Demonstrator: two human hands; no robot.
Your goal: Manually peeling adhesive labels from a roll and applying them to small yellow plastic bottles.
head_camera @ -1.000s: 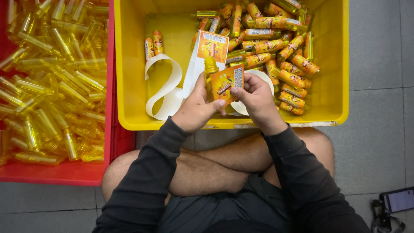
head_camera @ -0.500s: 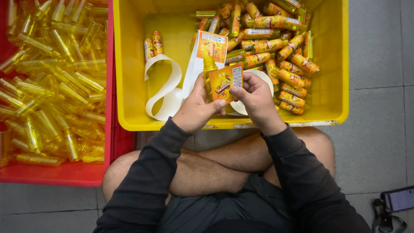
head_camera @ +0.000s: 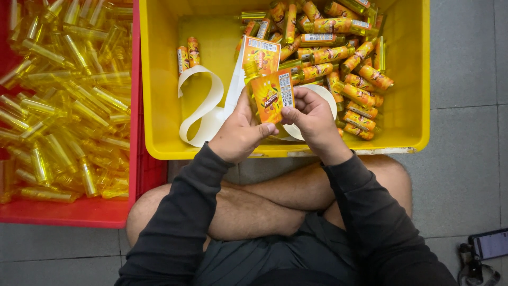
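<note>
At frame centre my left hand (head_camera: 238, 132) and right hand (head_camera: 312, 114) together pinch an orange label (head_camera: 272, 95) around a bottle. Labelled bottles (head_camera: 344, 58) fill the yellow crate's (head_camera: 159, 95) upper right; many bare bottles (head_camera: 63, 95) wait left.

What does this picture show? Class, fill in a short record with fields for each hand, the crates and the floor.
Left hand: holds a small yellow bottle upright
Right hand: presses an orange label onto that bottle
Yellow crate: labelled bottles, white backing strip
Red crate: unlabelled clear yellow bottles
Floor: grey tiles, phone at lower right
</note>
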